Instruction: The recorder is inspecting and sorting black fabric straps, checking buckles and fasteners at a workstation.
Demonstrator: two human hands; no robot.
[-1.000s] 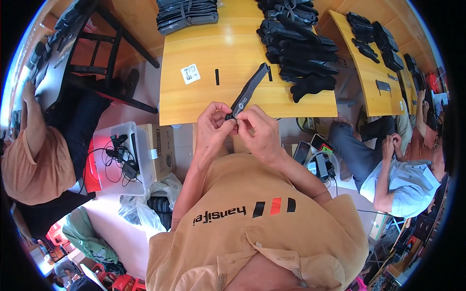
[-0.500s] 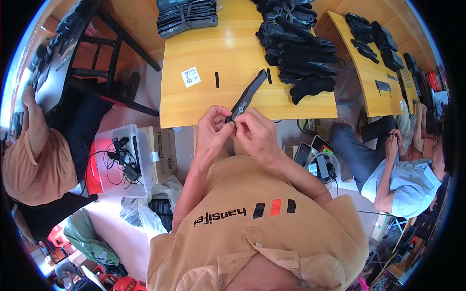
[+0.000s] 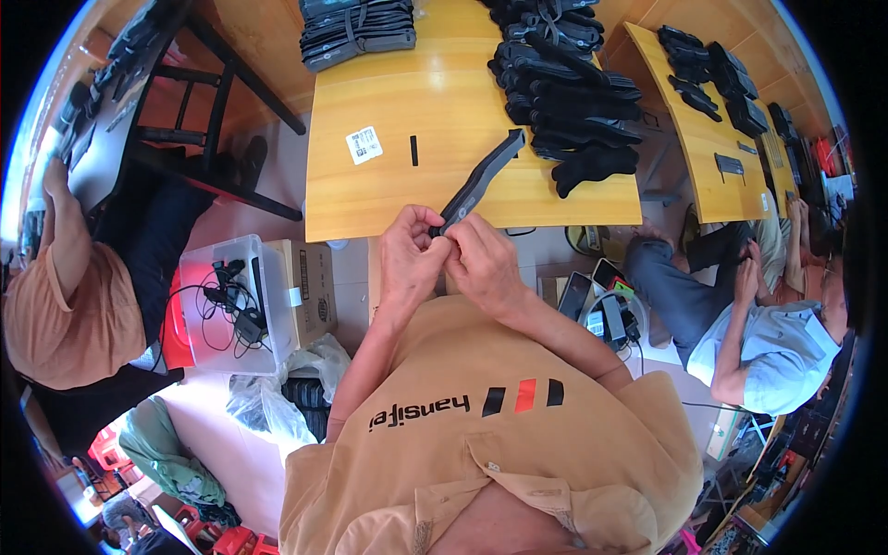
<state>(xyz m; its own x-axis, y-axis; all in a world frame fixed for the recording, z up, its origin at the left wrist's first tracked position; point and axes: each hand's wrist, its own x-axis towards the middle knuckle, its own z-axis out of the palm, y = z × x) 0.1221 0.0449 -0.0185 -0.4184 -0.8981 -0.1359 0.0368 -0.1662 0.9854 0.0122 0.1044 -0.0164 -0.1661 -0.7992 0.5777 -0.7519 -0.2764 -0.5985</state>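
Observation:
A long, flat dark grey fabric strip (image 3: 481, 182) with a small pale mark slants up and right over the table's near edge. At its near end, my left hand (image 3: 412, 257) pinches the strip between thumb and fingers. Close against it, my right hand (image 3: 486, 264) also has its fingers closed on that end. The fingers cover the tip, so its details are hidden. Beyond the hands, a short black strip (image 3: 413, 151) and a white printed label (image 3: 363, 145) lie on the yellow wooden table (image 3: 370, 203).
Dark fabric pieces form a pile (image 3: 573, 102) at the table's right, and a tied bundle (image 3: 359, 37) at the back left. A clear plastic bin (image 3: 236, 305) with black cables stands left of me. Co-workers sit on both sides, near another table (image 3: 694, 176).
The grey strip's far end has swung slightly right, now partly over a black mark on the table. My hands have drawn closer together at its near end.

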